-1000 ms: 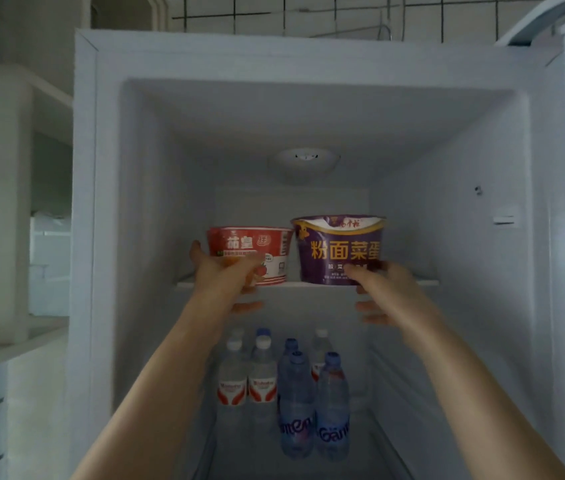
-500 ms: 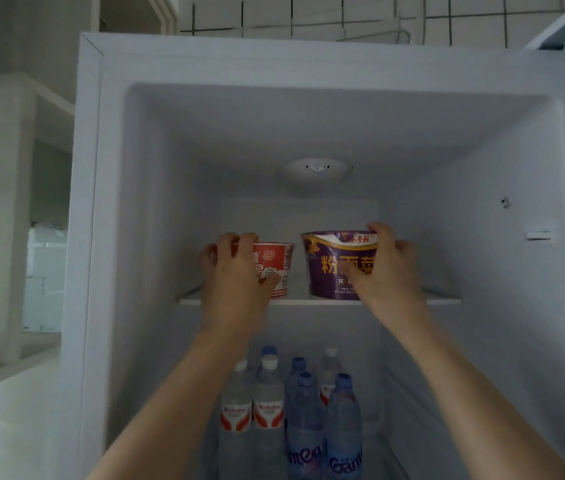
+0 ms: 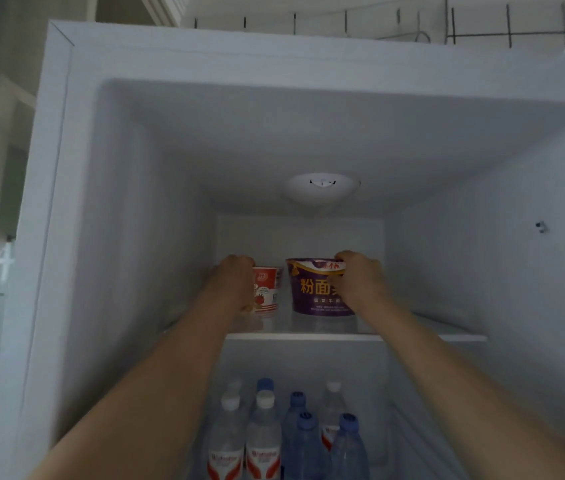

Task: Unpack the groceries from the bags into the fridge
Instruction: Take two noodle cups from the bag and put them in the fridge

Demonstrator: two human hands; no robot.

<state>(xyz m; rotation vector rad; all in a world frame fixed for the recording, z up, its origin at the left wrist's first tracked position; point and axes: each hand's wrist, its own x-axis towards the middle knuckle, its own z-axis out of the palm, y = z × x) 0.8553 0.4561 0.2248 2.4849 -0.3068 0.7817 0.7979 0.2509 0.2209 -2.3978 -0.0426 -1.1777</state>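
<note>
Centre of frame, upper glass fridge shelf [image 3: 412, 332]: left hand [image 3: 236, 285] grasping red paper noodle cup [image 3: 267, 289], right hand [image 3: 360, 282] grasping purple paper noodle bowl [image 3: 312, 289]. Best seated flat, side by side, well back from shelf edge, before letting go.

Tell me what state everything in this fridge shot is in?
Fridge: open, unlit inside.
Red noodle cup: upright on the shelf, left hand gripping it.
Purple noodle bowl: upright, lid sealed, right hand gripping it.
Water bottles: upright, capped, below the shelf.
</note>
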